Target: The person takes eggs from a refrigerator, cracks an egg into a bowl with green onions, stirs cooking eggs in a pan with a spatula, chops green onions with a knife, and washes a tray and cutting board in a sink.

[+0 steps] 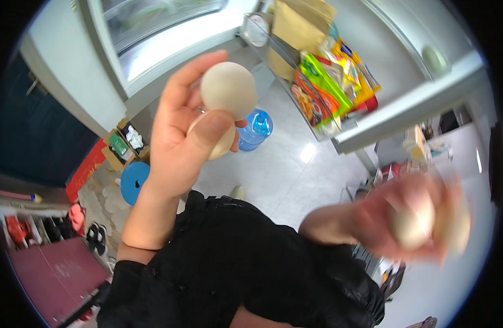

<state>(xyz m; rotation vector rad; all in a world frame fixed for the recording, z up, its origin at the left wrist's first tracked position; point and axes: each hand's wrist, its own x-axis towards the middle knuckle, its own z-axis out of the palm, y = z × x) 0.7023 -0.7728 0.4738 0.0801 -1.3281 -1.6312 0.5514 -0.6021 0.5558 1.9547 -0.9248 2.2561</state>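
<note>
My left hand (181, 127) is raised before an open refrigerator, its fingers and thumb closed around two pale eggs. The upper egg (229, 91) shows almost whole, while my thumb partly covers the lower egg (222, 145). At the right, my right hand (382, 217) is blurred by motion and also holds eggs: one pale egg (413, 223) lies against the palm, and a second, blurred egg (454, 225) shows by the fingertips. The refrigerator's door bin (292, 96) is above and between my hands.
The door bin holds a brown paper pouch (300, 24) and colourful food packets (327, 86). A blue water jug (255, 129) stands on the tiled floor below. Open cardboard boxes (122, 143) and a round blue object (134, 182) are at left, near shoes (97, 238).
</note>
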